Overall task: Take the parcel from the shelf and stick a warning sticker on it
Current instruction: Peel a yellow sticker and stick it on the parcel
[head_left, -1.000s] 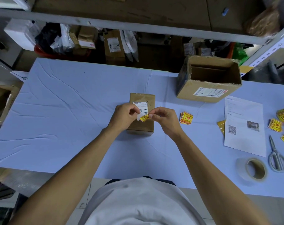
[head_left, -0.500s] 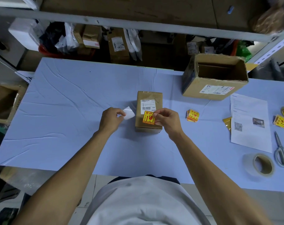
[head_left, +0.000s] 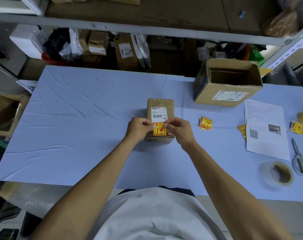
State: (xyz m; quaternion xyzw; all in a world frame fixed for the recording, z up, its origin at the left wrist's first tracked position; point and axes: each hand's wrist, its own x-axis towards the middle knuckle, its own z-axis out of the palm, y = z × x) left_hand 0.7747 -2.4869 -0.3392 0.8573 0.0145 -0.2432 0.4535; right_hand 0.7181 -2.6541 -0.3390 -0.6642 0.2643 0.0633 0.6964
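Observation:
A small brown parcel [head_left: 160, 104] with a white shipping label [head_left: 158, 114] lies in the middle of the blue table [head_left: 78, 127]. A yellow and red warning sticker [head_left: 159, 131] lies on its top face, just below the label. My left hand [head_left: 138, 129] is curled at the sticker's upper left corner, thumb on it. My right hand [head_left: 179, 130] pinches the sticker's upper right edge. The white backing paper is out of sight.
An open cardboard box [head_left: 228, 99] stands at the back right. To the parcel's right lie a stack of stickers [head_left: 205, 123], a printed sheet [head_left: 265, 139], scissors [head_left: 301, 161], a tape roll [head_left: 279, 174] and loose stickers [head_left: 297, 127]. Shelf parcels [head_left: 126, 52] sit behind the table.
The backing was peeled off and carried left by my left hand while the right laid the sticker on the parcel. My left hand has come back to the sticker.

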